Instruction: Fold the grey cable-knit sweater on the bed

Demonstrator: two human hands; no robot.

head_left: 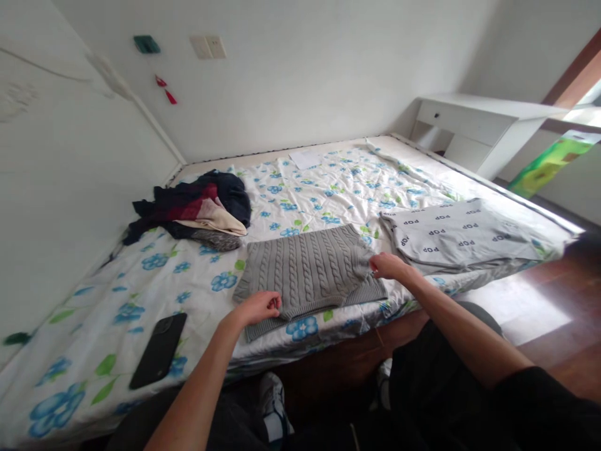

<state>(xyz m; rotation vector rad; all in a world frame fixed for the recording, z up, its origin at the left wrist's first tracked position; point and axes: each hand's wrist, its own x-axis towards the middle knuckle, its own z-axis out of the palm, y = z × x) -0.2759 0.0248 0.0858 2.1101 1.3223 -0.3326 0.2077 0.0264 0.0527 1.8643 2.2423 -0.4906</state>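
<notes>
A grey cable-knit sweater vest (305, 266) lies spread on the bed near its front edge. My left hand (258, 307) is at its lower left part, fingers curled in on the knit beside the ribbed hem. On the opposite side, my right hand (390, 266) pinches the garment's right edge between thumb and fingers. An under layer of ribbed knit shows below the top layer at both lower corners. Right of my right hand lies a light grey garment printed with "POP" (451, 235), laid out flat.
The bed has a blue-flowered sheet (225, 282). Dark, red and cream clothes (201, 210) are heaped at the back left. A black phone (158, 351) lies front left, and a white paper (304, 159) at the back. A white desk (479, 128) stands beyond the right side.
</notes>
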